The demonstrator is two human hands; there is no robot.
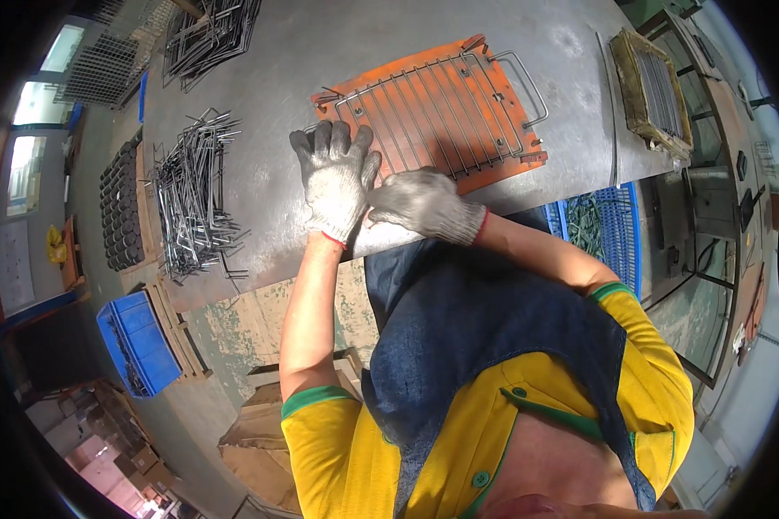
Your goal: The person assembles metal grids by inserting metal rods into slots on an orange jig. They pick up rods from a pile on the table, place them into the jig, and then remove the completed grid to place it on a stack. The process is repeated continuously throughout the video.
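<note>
The wire rack [446,108] lay on an orange jig plate [493,169], long axis running left-right (slightly tilted). The left hand [337,177] rested flat, open, on its near-left corner; the right hand [424,206], loosely curled and holding nothing, sat just beside.

Workshop seen from above: a grey metal bench [268,60] spans the upper middle, with a loose heap of bent wire pieces [190,199] near its left edge, a second stack of wire frames [212,35] at its far left corner, and a worn box of rods [653,91] at its right edge. A blue plastic crate [137,342] and flattened cardboard [255,441] lie on the stained concrete floor [234,324] below the bench's near edge, while a blue basket [610,225] sits under its right end. Bright windows [39,104] light the left wall.
</note>
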